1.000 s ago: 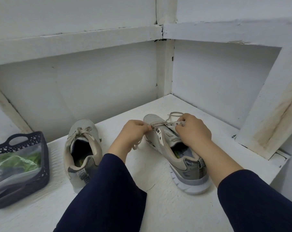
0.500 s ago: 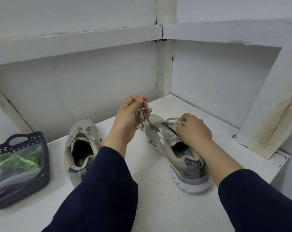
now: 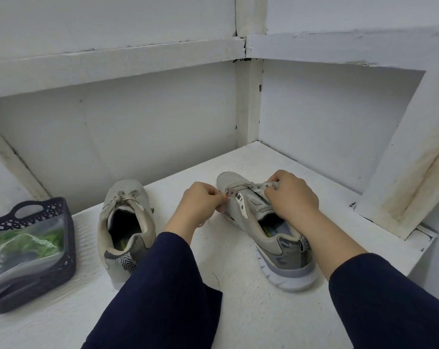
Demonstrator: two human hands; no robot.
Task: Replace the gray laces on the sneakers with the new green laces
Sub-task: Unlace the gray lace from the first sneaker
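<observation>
Now left hand (image 3: 200, 206) pinches lace (image 3: 234, 190), right hand (image 3: 292, 197) grips one sneaker (image 3: 274, 249); second sneaker (image 3: 127, 195) beside.

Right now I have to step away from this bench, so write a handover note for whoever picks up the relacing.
Left hand: pinches the gray lace at a toe-end eyelet of the right sneaker.
Right hand: grips that sneaker's far eyelet edge.
Left sneaker: on the shelf, laced and tied.
Green laces: bagged in the dark basket.
Done: right sneaker appears mostly unlaced.
Left: pull out the rest, unlace the other, thread green laces into both.
</observation>
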